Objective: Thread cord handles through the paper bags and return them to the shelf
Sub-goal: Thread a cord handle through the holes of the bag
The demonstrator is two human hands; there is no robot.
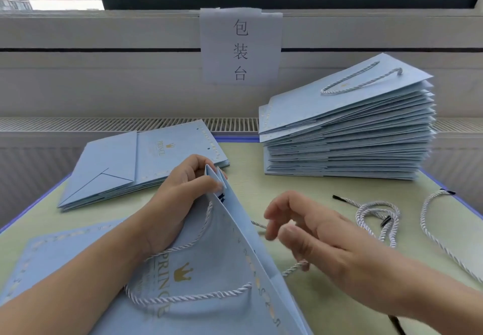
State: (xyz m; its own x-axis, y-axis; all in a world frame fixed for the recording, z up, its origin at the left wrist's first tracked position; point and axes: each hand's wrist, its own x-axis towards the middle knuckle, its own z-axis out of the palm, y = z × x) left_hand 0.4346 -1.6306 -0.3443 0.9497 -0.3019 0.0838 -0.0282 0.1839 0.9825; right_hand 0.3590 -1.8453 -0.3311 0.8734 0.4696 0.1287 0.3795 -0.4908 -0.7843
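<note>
A: Where's the bag [224, 256]?
B: At the near edge of the bench [300, 185], its upper corner lifted, a cord [188, 296] looped across its face.
A: And the hands?
B: The left hand [183, 193] pinches that lifted corner. The right hand [321, 235] hovers just beside the bag, fingers loosely bent, gripping nothing.
A: Other bags?
B: A tall stack [347, 136] at the far right, a low pile [141, 162] far left, loose cords [379, 217] by the right edge.

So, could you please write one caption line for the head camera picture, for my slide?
Left hand pinches the blue paper bag corner while right hand reaches toward its cord handle.
</note>
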